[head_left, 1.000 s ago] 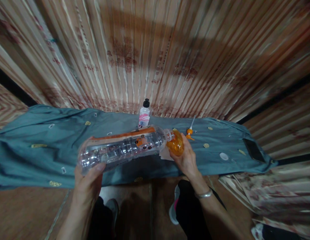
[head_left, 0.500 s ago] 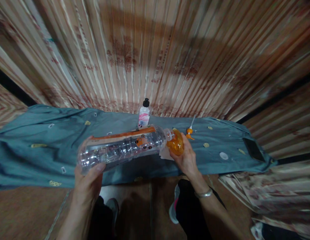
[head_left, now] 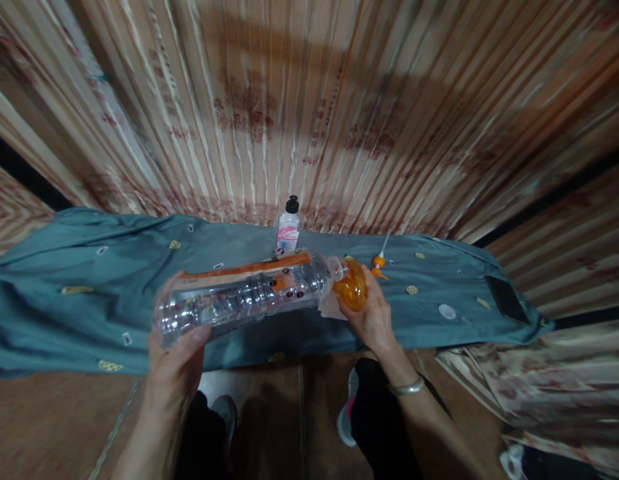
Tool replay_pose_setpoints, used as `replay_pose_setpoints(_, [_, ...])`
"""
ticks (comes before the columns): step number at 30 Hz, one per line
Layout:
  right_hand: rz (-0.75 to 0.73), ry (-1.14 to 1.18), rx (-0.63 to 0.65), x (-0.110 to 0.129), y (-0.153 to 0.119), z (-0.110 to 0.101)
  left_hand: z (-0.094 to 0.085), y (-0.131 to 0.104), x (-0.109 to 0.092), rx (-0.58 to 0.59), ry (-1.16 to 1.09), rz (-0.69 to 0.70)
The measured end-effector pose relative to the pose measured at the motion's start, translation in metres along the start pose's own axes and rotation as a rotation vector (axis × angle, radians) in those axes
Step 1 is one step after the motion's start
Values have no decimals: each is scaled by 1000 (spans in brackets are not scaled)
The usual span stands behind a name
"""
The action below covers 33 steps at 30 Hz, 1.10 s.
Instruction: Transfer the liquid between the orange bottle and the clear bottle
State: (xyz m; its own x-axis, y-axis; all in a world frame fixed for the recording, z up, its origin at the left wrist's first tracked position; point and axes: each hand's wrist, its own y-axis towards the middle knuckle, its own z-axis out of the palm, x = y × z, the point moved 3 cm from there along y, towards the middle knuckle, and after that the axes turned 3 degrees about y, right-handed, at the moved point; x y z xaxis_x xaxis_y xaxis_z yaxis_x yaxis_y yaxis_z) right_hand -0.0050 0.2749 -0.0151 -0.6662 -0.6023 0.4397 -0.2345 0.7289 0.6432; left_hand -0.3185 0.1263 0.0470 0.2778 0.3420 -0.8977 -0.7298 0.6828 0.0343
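A large clear plastic bottle (head_left: 249,290) with an orange-printed label lies nearly level in the air, its neck toward the right. My left hand (head_left: 179,353) is wrapped round its base end. At the neck, my right hand (head_left: 372,310) grips a small amber bottle (head_left: 351,285), whose mouth end meets the clear bottle's mouth. Behind them an upright bottle (head_left: 288,230) with a black cap and pink label stands on the teal cloth (head_left: 229,237). An orange pump head (head_left: 378,262) with a pale tube lies right of the amber bottle.
On the cloth's right part are a white round disc (head_left: 446,311) and a dark phone (head_left: 506,298). Something pale (head_left: 332,308) shows beneath the bottle necks. A patterned curtain (head_left: 309,120) hangs behind. My feet are on the tiled floor below.
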Motion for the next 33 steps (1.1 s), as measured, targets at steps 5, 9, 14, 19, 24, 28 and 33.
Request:
replay_pose_setpoints(5, [-2, -13, -10, -1, 0, 0, -2, -1, -2, 44, 23, 9])
replay_pose_setpoints(9, [-3, -4, -4, -1, 0, 0, -3, 1, -2, 35, 21, 15])
replay_pose_setpoints(14, [0, -8, 1, -1, 0, -1, 1, 1, -2, -1, 20, -13])
replay_pose_setpoints(19, [6, -8, -3, 0, 0, 0, 5, 0, -4, -43, 5, -40])
replay_pose_setpoints(24, [22, -12, 9, 1, 0, -1, 4, 1, -2, -40, 12, -11])
replay_pose_setpoints(28, [19, -8, 7, 1, 0, -1, 3, 1, -3, -26, 20, -1])
replay_pose_setpoints(33, [7, -3, 1, 0, 0, 0, 3, -1, -4, 14, 35, 5])
